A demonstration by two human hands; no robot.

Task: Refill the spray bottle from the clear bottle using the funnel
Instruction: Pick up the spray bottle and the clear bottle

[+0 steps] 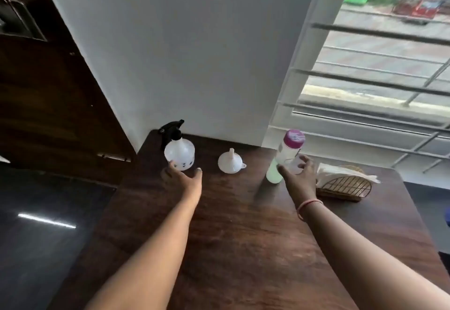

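A white translucent spray bottle (179, 150) with a black trigger head stands at the far left of the dark wooden table (231, 224). My left hand (183, 176) reaches to its base, fingers spread around it, fingertips touching or nearly so. A white funnel (230, 162) rests upside down, spout up, in the middle. At the right stands the clear bottle (287, 154) with a purple cap and pale green liquid at its bottom. My right hand (295, 176) is spread beside its lower part, fingers not closed round it.
A woven holder with white napkins (344, 184) sits right of the clear bottle. A white wall stands behind the table, a barred window (377, 78) at the right. A dark cabinet (48, 90) and glossy floor lie to the left.
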